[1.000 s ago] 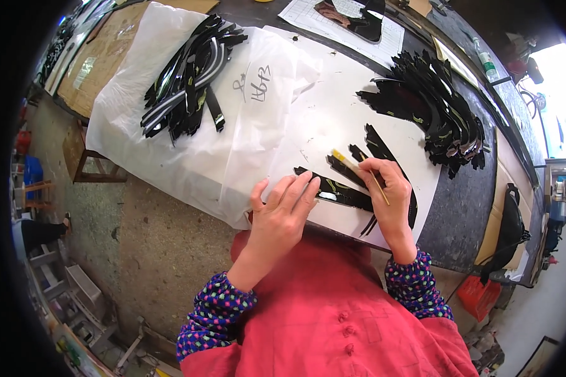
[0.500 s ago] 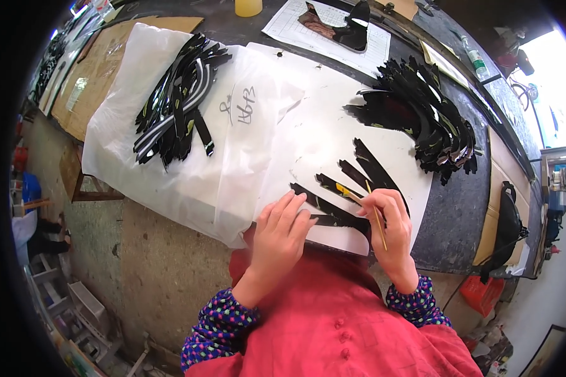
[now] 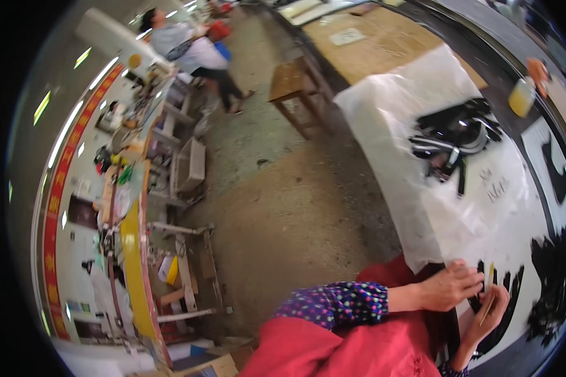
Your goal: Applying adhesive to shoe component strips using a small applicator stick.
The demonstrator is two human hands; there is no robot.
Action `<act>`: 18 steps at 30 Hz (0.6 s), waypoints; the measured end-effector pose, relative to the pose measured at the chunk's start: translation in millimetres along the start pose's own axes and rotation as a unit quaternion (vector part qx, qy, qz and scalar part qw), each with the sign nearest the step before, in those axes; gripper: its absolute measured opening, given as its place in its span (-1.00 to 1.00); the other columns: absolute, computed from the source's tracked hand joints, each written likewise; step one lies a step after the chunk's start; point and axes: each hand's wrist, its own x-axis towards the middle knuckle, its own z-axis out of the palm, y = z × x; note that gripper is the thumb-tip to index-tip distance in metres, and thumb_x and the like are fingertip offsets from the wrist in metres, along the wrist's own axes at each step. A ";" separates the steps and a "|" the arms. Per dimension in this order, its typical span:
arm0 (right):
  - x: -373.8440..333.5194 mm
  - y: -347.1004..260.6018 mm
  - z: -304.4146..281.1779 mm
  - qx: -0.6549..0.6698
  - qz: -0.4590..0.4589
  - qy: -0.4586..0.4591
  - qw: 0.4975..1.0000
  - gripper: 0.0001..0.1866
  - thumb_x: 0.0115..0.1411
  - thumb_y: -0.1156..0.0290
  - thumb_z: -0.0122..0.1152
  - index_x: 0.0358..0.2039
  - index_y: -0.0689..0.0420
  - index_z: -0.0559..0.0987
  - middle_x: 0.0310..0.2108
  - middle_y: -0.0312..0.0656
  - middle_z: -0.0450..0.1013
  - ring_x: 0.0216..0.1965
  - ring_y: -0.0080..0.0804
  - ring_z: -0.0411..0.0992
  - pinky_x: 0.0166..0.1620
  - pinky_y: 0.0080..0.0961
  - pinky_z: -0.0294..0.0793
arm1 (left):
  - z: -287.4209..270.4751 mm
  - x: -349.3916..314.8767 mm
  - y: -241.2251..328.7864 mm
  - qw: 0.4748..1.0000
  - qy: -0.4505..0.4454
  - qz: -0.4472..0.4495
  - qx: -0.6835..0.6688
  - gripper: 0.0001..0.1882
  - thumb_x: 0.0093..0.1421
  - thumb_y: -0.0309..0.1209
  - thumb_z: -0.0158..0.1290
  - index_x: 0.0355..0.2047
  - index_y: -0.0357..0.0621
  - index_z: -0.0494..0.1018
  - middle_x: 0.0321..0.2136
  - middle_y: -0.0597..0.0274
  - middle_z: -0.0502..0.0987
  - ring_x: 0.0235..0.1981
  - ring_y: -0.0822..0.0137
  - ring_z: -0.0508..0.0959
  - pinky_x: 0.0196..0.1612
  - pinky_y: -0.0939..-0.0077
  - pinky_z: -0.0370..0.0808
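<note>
In the head view, my right hand [image 3: 495, 311] is closed round a thin wooden stick [image 3: 486, 310] at the lower right. A slim yellow-tipped tool [image 3: 491, 274] sticks up from the same hand. My left hand [image 3: 451, 288] lies close to its left, fingers stretched toward the right hand with a slight bend. Its fingertips are near the black strips [image 3: 516, 290] spread on the white sheet [image 3: 534, 267]. Motion blur hides whether they press on a strip.
A heap of black and silver strips [image 3: 453, 135] lies on white plastic sheeting [image 3: 383, 119]. More black pieces [image 3: 553, 283] lie at far right. Beyond are a yellow bottle [image 3: 522, 97] and a wooden stool [image 3: 295, 88]. A person [image 3: 192, 50] stands by cluttered benches [image 3: 132, 232] at left.
The view has swung left, so the table and my hands now appear at the right and the workshop floor and benches show. My right hand still holds the stick.
</note>
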 end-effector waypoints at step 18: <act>10.7 27.3 -9.5 0.012 0.020 -0.034 0.999 -0.82 0.46 0.49 0.01 0.00 0.22 0.49 -0.12 -0.27 0.41 -0.37 -0.60 0.30 -0.30 -0.66 0.33 | 1.9 0.6 -3.1 0.998 0.041 -0.012 0.036 -0.61 0.13 -0.37 0.08 -0.03 -0.23 0.50 0.09 0.09 0.46 0.27 0.19 0.34 0.33 -0.12 0.05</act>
